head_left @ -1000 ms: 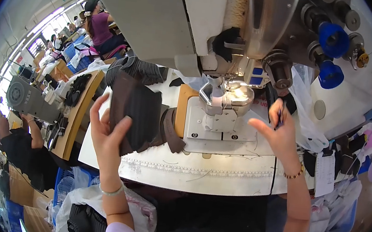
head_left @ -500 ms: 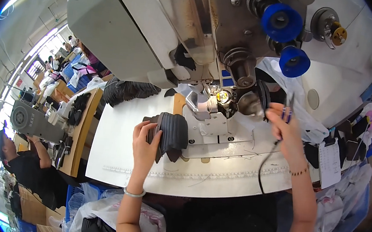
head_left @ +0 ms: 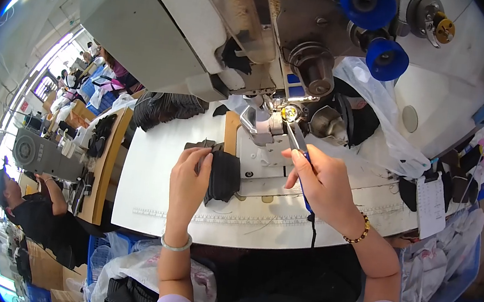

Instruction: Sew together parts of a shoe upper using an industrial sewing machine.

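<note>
Head view: right fingers clamp tool, left fingers stack; room toward tabletop edge.

Table: ruler strip along near edge. Machine bed mid-table; stack of pieces just left of it, left hand at the stack's left side. Right hand right of stack; tweezers in it, tips toward far side. Heap of pieces, far left. Bag, far right. Notepad, right edge. Co-worker, left, beyond table.
</note>
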{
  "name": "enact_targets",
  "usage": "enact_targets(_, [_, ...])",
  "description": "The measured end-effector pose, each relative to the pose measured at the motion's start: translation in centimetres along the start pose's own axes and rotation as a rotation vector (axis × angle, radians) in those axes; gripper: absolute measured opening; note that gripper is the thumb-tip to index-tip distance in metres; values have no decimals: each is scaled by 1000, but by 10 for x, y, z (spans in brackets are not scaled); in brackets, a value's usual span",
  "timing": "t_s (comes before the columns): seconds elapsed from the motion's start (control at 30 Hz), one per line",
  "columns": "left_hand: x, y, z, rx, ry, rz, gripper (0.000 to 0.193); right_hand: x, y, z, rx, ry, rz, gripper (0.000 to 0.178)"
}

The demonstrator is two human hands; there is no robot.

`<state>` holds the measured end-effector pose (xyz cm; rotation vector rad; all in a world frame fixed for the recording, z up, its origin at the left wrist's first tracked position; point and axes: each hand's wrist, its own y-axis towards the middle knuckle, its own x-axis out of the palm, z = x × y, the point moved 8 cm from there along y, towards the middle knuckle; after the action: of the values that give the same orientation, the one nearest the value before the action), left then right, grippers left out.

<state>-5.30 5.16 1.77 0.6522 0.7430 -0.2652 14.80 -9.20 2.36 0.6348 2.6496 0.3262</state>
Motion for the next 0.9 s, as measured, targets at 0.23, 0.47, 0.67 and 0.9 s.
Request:
enact_targets(0.23, [-19,-13,16,98,-88,121,15,9,12,-6,-25,70,61,30])
enact_targets(0.47, [-48,-35,38,330,-117,397,14,0,-5,-9,-497,-103,443,27])
enact_targets(0.67, [-47,-32,56,366,-170,368,17,-6,15,-31,-536,-448,493,40])
enact_targets(0.9, [-40,-31,100,714,-63,397,26,-10,18,-30,-599,-420,474,32])
